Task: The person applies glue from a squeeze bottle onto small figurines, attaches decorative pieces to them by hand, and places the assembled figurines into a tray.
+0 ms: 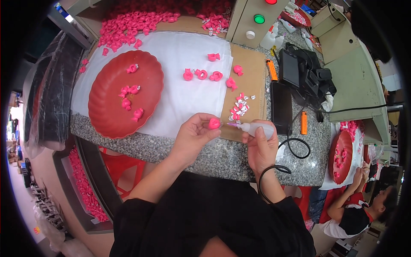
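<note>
Between the thumb and fingers of my left hand (195, 135) is a small pink plastic piece (214, 124). My right hand (262, 150) grips a white squeeze bottle (259, 128) with a thin purple nozzle (233, 124), whose tip points left and comes close to the pink piece; whether they touch I cannot tell. Just beyond the nozzle, small pink and white parts (239, 108) lie in a loose pile on a brown cardboard sheet (252, 70). Several hollow pink pieces (201, 75) sit farther off on white paper (180, 103).
On the left, a red scalloped tray (100, 105) holds a few pink pieces. A large pink heap (128, 25) fills the back shelf. Rightward lie a black phone (281, 103), orange lighters (304, 123) and a black cable (299, 150). Another person (359, 210) works at far right.
</note>
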`<state>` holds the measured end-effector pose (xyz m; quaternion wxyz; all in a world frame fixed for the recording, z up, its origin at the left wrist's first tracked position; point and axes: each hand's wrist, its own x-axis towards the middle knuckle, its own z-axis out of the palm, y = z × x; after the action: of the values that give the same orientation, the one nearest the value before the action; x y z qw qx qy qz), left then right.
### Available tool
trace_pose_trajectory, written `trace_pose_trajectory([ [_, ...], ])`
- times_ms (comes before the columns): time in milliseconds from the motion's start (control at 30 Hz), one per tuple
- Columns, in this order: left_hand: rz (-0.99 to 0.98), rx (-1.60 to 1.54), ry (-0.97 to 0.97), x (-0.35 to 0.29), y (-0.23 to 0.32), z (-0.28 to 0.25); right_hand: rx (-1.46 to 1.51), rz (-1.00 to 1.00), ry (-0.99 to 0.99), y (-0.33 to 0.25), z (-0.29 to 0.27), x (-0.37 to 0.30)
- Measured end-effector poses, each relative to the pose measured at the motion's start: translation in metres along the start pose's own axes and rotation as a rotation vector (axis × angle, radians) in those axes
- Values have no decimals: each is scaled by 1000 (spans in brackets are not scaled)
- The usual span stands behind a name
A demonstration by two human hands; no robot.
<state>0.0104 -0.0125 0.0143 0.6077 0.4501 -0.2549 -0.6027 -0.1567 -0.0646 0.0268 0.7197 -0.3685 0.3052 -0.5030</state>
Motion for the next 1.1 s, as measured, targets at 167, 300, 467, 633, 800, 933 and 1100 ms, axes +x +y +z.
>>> trace_pose_trajectory([
  [167,280,365,115,4,-18,-4,-220,-206,-32,5,0,-6],
  [300,394,410,186,5,-26,-5,-436,-326,-147,10,-1,-11],
  [467,407,439,176,4,-29,-7,-604,-413,-212,15,-4,-12],
  [633,389,427,172,4,-29,-7,-647,-436,-219,14,-3,-12],
  [800,382,425,170,3,-28,-7,-737,-477,-225,15,-5,-11],
  [933,385,439,177,4,-28,-7,-751,-520,-204,14,-4,-11],
  [1100,378,432,171,4,-28,-9,-838,-598,-239,14,-3,-10],
])
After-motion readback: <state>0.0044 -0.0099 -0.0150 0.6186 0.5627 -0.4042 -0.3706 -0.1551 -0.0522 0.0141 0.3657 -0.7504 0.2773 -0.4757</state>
